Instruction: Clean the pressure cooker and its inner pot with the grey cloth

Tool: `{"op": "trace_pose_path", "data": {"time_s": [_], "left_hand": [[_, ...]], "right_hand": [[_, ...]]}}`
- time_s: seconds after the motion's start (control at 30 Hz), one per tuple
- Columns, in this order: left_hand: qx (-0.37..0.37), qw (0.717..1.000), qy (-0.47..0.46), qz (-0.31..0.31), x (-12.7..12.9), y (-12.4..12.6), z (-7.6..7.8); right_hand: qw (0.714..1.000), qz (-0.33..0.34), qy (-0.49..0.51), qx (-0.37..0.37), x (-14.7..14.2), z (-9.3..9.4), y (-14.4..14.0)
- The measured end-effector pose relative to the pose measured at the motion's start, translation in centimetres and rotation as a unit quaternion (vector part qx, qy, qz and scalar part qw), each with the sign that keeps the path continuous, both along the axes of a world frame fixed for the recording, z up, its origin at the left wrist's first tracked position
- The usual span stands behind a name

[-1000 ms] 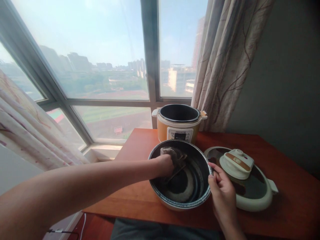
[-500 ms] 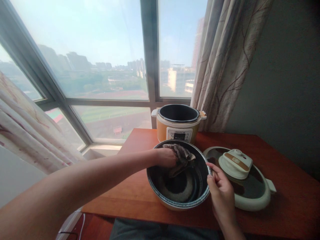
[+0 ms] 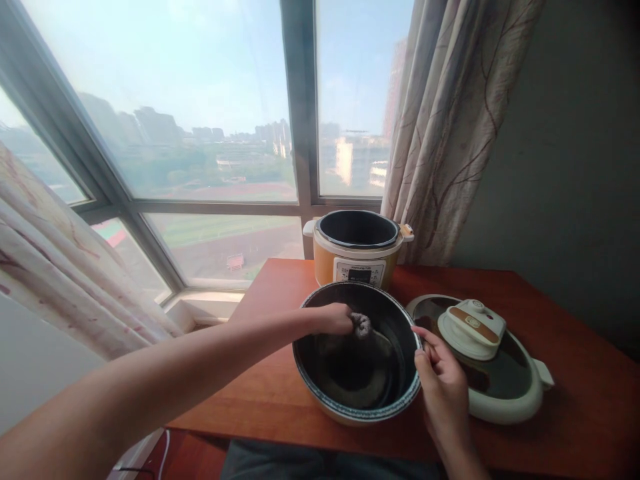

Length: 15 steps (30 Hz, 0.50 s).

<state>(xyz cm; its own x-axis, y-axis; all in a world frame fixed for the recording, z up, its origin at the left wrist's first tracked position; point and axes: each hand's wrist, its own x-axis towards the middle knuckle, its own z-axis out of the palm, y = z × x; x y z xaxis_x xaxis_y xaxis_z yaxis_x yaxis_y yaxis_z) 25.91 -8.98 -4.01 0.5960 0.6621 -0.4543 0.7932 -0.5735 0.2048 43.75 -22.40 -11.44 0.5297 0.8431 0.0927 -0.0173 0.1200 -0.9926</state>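
Observation:
A black-lined inner pot [image 3: 357, 383] with a speckled rim stands tilted toward me near the table's front edge. Inside it, my left hand [image 3: 334, 319] is closed on a bunched grey-brown cloth [image 3: 361, 326], high against the pot's inner wall. My right hand [image 3: 443, 373] grips the pot's right rim, thumb and fingers pinching its edge. Just behind the pot sits the pressure cooker body [image 3: 325, 257], yellow and white with a control panel, its top uncovered. To the right, the cooker's lid [image 3: 505, 400] lies on the table, handle side up.
The reddish wooden table [image 3: 260, 377] runs beneath everything. Large windows [image 3: 215, 160] fill the back, with patterned curtains [image 3: 445, 133] on both sides. A dark wall [image 3: 560, 200] stands at the right. A white cable [image 3: 164, 453] hangs at the lower left.
My left hand has shifted slightly within the pot, and the cloth now shows as a smaller bunch by the fingers. My right hand stays on the rim.

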Motion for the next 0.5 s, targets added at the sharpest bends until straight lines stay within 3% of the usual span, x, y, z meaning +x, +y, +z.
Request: {"op": "trace_pose_path", "data": {"time_s": [0.23,0.43,0.5], "left_hand": [[-0.049,0.996,0.049,-0.059,3.6,-3.9,0.2],[-0.07,0.969,0.053,-0.233,3.5,-3.7,-0.8],[-0.109,0.963,0.017,-0.247,3.2,-3.3,-1.7]], "right_hand": [[1.0,0.009,0.006,-0.001,0.1,0.1,0.0],[1.0,0.003,-0.007,0.003,0.0,0.0,0.1],[1.0,-0.006,-0.014,0.001,0.0,0.1,0.2]]}}
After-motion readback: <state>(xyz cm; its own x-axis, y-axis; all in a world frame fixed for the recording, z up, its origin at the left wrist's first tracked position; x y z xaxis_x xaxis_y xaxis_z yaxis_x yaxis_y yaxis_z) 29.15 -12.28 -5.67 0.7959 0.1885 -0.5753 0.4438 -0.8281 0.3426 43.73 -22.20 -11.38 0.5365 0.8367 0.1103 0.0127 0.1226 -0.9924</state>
